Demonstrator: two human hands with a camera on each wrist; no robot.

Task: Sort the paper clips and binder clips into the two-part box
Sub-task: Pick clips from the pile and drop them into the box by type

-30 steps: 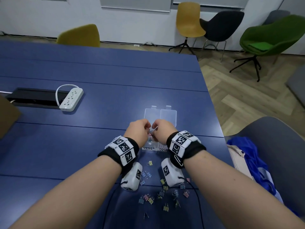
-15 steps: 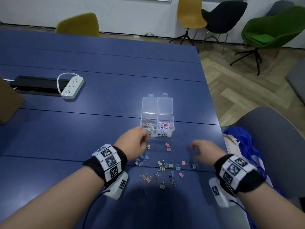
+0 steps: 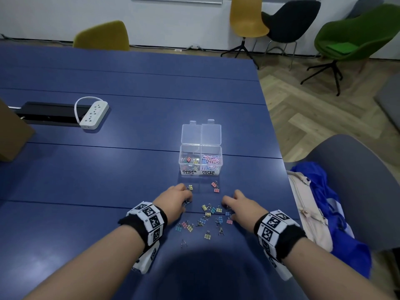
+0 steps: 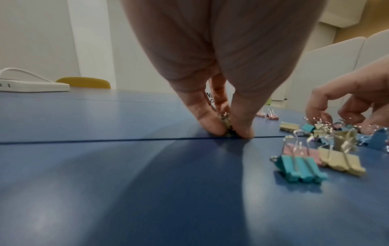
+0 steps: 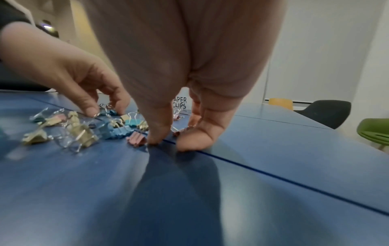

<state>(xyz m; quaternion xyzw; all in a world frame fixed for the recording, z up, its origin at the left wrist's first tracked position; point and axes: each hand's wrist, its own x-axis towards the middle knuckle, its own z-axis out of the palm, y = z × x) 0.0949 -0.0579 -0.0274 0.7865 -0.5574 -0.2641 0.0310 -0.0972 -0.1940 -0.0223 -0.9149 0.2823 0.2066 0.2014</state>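
The clear two-part box (image 3: 200,167) stands open, with binder clips in its left half and paper clips (image 3: 209,159) in its right half. Several loose coloured binder clips (image 3: 205,215) lie on the blue table between my hands. My left hand (image 3: 177,200) is at the left edge of the pile. Its fingertips (image 4: 210,126) pinch one binder clip (image 4: 225,122) against the table seam. My right hand (image 3: 236,204) is at the pile's right edge. Two of its fingertips (image 5: 156,138) touch the table a little apart, with a pink clip (image 5: 136,139) just beside them.
A white power strip (image 3: 94,114) and a black cable tray (image 3: 47,114) lie far left. The table edge (image 3: 287,191) runs close to my right hand. Beyond it a grey chair (image 3: 355,180) holds blue and cream bags (image 3: 318,204). More chairs stand behind.
Both hands left the box, where they were together a second ago, and came back down to the loose pile. The left now pinches a binder clip. The right has moved in to the pile's edge.
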